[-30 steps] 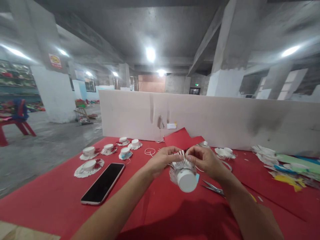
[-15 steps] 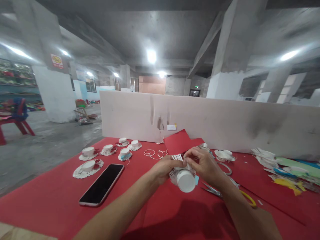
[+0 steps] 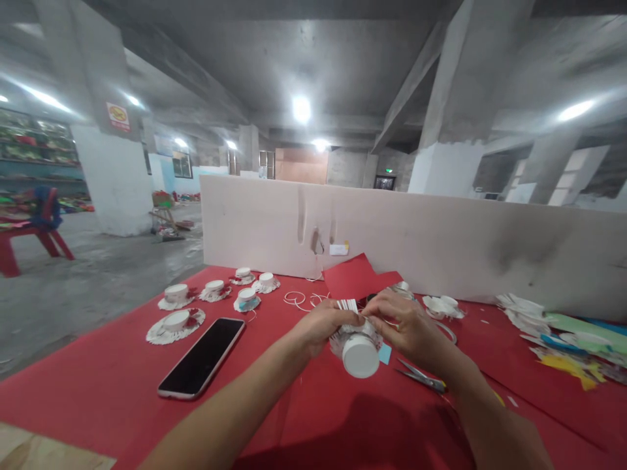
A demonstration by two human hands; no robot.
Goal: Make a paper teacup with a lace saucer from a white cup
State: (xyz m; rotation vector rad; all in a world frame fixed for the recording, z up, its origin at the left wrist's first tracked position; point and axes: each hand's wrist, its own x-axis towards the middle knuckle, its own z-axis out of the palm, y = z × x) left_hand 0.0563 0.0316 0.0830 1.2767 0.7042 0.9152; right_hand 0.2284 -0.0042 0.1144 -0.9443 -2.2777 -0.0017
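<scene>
The head camera sits near, behind and above the fingers (image 3: 389, 305). It looks forward and down past them.

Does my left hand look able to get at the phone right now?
Probably yes: nothing covers the phone, though the left hand would likely need to release the fringed white cup.

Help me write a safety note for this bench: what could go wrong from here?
The scissors lie with their blades parted, close below the right hand; if that hand drops, it might catch a tip.

The thin strips on the white cup-shaped piece, held by the left hand, look flimsy and could bend or tear.

The phone lies beside the left forearm, so a sideways sweep might knock it.
</scene>
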